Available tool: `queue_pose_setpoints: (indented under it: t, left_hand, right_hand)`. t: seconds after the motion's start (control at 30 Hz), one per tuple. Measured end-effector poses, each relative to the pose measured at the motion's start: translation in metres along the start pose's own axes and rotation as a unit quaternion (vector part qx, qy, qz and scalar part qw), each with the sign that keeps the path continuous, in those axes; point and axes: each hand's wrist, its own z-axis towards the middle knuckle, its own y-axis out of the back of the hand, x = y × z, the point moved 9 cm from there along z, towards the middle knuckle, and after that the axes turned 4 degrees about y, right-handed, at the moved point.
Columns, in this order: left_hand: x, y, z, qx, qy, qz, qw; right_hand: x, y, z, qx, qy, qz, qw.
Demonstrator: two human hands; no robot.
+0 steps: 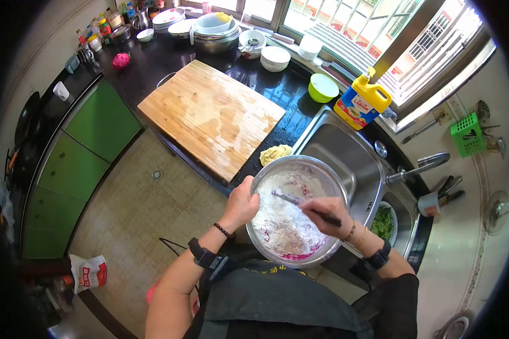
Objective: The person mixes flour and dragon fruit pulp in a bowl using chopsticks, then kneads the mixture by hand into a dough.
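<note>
A wide metal mixing bowl (340, 186) is tipped toward me in front of my apron, partly over the sink's edge. White flour (280, 216) fills much of it, with wet pink-purple patches along the bottom and upper side. My left hand (242, 203) grips the bowl's left rim, thumb on the inside. Dark chopsticks (284, 196) are held in my right hand (326, 216), their tips in the flour. I cannot make out how many sticks there are. A pale yellow crumpled cloth (274, 153) lies just beyond the bowl.
A large wooden cutting board (212, 116) lies on the black counter. To the right are a sink (345, 144), faucet (418, 168) and yellow detergent jug (363, 101). Greens sit in a basin (383, 221). Stacked bowls (275, 58) and a pink fruit (121, 60) are farther back.
</note>
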Motion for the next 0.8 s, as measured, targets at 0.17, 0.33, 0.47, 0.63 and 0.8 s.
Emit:
queue_pose_setpoints:
  t: [0.17, 0.33, 0.47, 0.63, 0.8]
  left_hand:
    - [-0.003, -0.001, 0.002, 0.001, -0.007, 0.009, 1.000]
    - [-0.001, -0.004, 0.003, 0.003, -0.012, 0.025, 1.000]
    - [-0.002, -0.005, 0.005, 0.015, -0.007, 0.031, 0.999]
    - [0.001, -0.006, 0.005, 0.023, 0.002, 0.041, 0.999]
    - [0.002, -0.006, 0.006, 0.028, -0.003, 0.037, 0.999]
  right_hand:
    - [0.041, -0.004, -0.029, 0.073, 0.105, -0.031, 0.991]
    - [0.068, 0.022, -0.054, 0.110, 0.082, -0.073, 0.988]
    - [0.080, -0.004, -0.068, 0.154, 0.103, -0.053, 0.981]
    - [0.059, -0.057, -0.056, 0.263, 0.171, -0.062, 0.948]
    - [0.035, -0.064, -0.024, 0.254, 0.219, -0.144, 0.931]
